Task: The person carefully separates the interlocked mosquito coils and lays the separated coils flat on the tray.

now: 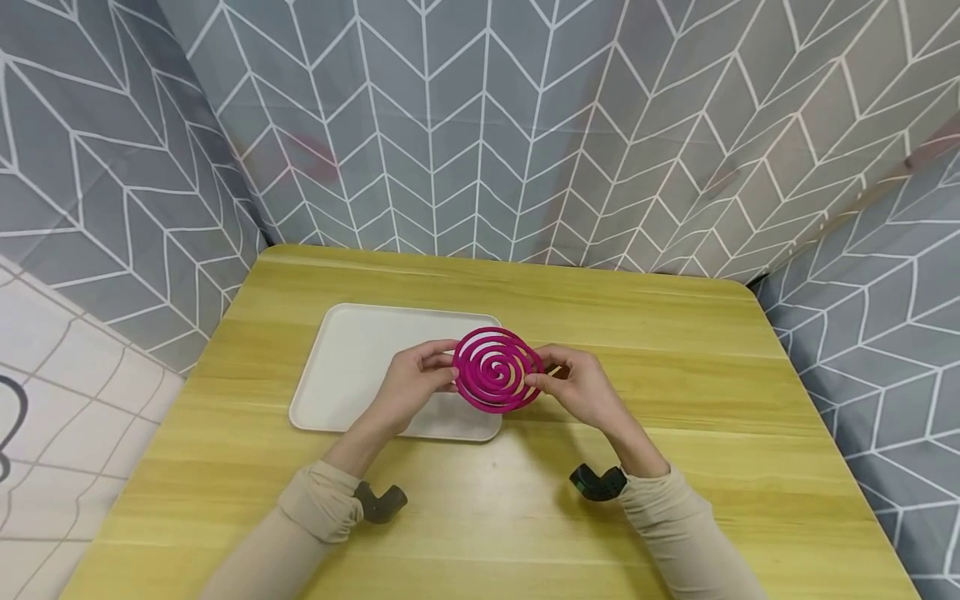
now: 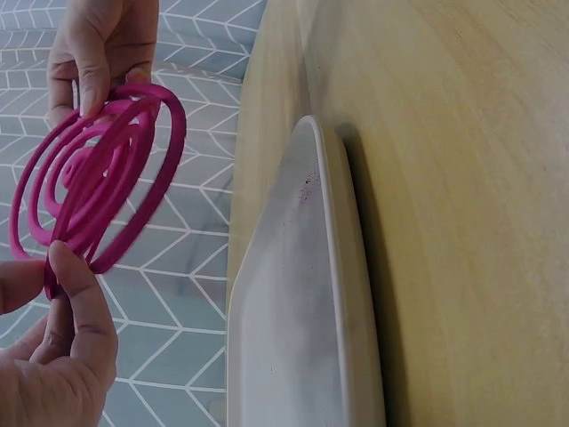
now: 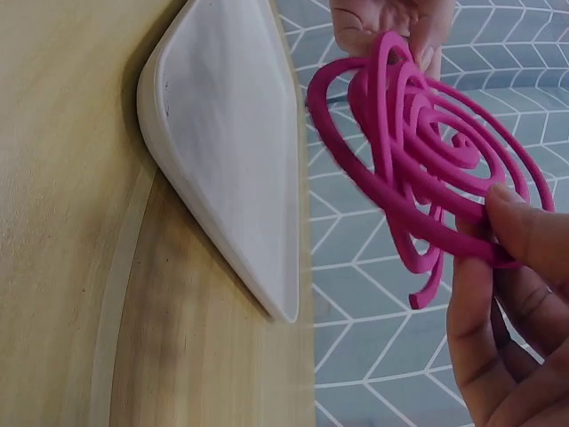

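A magenta mosquito coil [image 1: 498, 374] is held up above the right part of a white tray [image 1: 360, 354]. My left hand [image 1: 412, 382] pinches its left edge between thumb and fingers. On the opposite edge, my right hand [image 1: 581, 387] grips it with the thumb on the near face. In the right wrist view the coil [image 3: 427, 200] shows two interwoven spirals, partly spread apart, with one loose end hanging low. The left wrist view shows the same coil [image 2: 142, 191] tilted, its loops standing out of one plane.
The shallow tray lies on a wood-grain table [image 1: 637, 325]; small dark specks [image 2: 308, 187] mark its inside. A grey curtain [image 1: 450, 125] with white chevron lines hangs behind the table and along its sides. Dark curved devices [image 1: 381, 503] are worn at both wrists.
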Tool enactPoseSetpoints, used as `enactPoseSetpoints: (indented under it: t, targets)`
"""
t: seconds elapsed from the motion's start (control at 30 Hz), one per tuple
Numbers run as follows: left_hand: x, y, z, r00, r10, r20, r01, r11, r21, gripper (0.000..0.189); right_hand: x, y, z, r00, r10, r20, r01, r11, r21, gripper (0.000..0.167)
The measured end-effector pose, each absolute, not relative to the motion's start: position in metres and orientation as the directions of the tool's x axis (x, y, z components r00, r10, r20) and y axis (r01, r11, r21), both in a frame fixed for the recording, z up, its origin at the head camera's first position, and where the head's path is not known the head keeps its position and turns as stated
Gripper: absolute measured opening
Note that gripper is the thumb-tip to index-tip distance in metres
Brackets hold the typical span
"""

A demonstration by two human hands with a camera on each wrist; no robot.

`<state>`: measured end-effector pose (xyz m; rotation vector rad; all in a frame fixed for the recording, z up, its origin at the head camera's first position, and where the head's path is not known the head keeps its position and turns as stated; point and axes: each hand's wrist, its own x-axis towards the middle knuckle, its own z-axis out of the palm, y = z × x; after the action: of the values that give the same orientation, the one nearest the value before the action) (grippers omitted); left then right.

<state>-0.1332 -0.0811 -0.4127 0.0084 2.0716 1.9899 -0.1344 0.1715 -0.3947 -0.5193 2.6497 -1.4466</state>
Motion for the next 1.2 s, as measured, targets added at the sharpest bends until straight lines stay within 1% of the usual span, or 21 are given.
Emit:
enactPoseSetpoints:
  t: [0.13, 0.27, 0.47, 0.57, 0.67, 0.9, 1.07, 1.2]
  targets:
    - [-0.1337, -0.0802, -0.4125, -0.963, 0.188, -0.193, -0.186, 0.055, 0.981, 0.04, -0.1335, 0.1717, -0.3955, -0.941, -0.332, 0.067, -0.227, 0.473, -0.851, 0.013]
    - [-0.133, -0.0791, -0.4135, -0.964, 0.198, -0.175, -0.159, 0.096, 0.983, 0.043, -0.132, 0.171, -0.3959, -0.941, -0.334, 0.045, -0.197, 0.438, -0.877, 0.016]
    - [-0.1294, -0.0769, -0.4163, -0.963, 0.254, -0.089, -0.022, 0.254, 0.967, 0.054, -0.1301, 0.171, -0.3963, -0.944, -0.329, 0.037, -0.176, 0.405, -0.897, 0.021]
    - [-0.128, -0.0756, -0.416, -0.963, 0.263, -0.057, 0.023, 0.294, 0.956, 0.055, -0.1296, 0.1717, -0.3968, -0.942, -0.331, 0.051, -0.192, 0.411, -0.891, 0.027]
    - [-0.1274, -0.0753, -0.4139, -0.964, 0.263, -0.042, 0.036, 0.286, 0.958, 0.055, -0.1289, 0.172, -0.3966, -0.94, -0.334, 0.069, -0.215, 0.424, -0.88, 0.028]
    - [-0.1311, -0.076, -0.4106, -0.965, 0.254, -0.062, -0.006, 0.216, 0.976, 0.053, -0.1268, 0.1722, -0.3952, -0.945, -0.311, 0.098, -0.244, 0.475, -0.846, 0.015]
    - [-0.1326, -0.0746, -0.4087, -0.967, 0.237, -0.092, -0.055, 0.16, 0.986, 0.051, -0.1263, 0.1724, -0.3937, -0.954, -0.288, 0.079, -0.212, 0.465, -0.86, 0.014]
    - [-0.132, -0.0727, -0.4078, -0.968, 0.23, -0.099, -0.066, 0.146, 0.987, 0.044, -0.1267, 0.1743, -0.3944, -0.96, -0.275, 0.056, -0.178, 0.443, -0.879, 0.014]
